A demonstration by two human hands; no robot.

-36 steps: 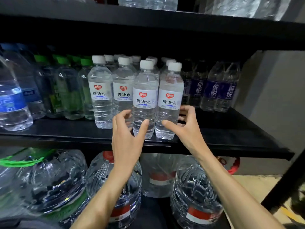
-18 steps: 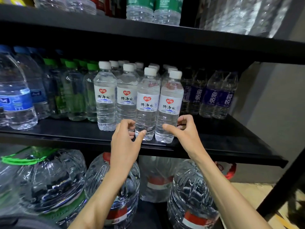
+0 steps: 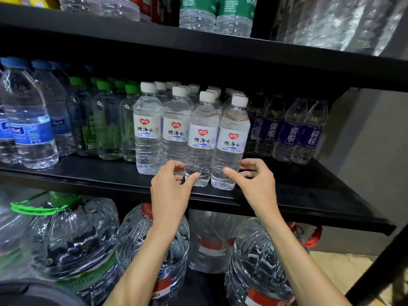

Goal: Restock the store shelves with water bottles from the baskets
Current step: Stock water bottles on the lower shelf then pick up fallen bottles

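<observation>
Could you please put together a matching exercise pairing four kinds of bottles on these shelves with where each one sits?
1. white-cap bottles
2. green-cap bottles
3. purple-label bottles
4. jugs

A. below the middle shelf
B. at its right end
C. at its centre, frontmost
D. just left of the white caps

Pairs: 1-C, 2-D, 3-B, 4-A
</observation>
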